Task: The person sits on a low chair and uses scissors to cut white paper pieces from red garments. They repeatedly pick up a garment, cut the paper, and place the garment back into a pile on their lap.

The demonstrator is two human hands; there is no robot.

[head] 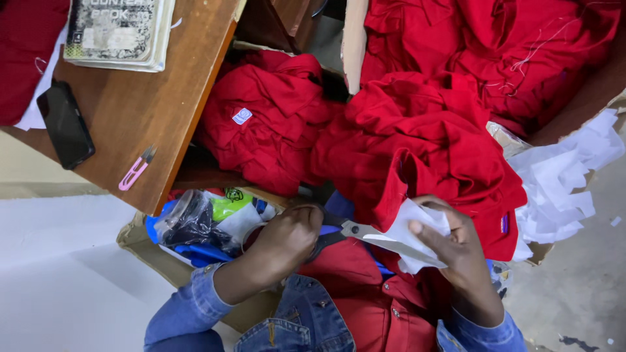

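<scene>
At 6 o'clock, our left hand (287, 238) clenches steel scissors (355, 231) while our right hand (456, 251) pinches the thin white paper piece (411, 234), judged light, limp and tearable, best held near the cut.

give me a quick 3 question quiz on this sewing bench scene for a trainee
1. True or false: the left hand grips the scissors.
2. What does the right hand hold against the scissor blades?
A. a phone
B. a white piece of paper or fabric
C. a notebook
3. Fill in: on the wooden table, the small pink thread snips lie nearest the black ____.

Key
1. True.
2. B, the white piece, in front of a red garment.
3. phone, which lies below the notebook.
</scene>
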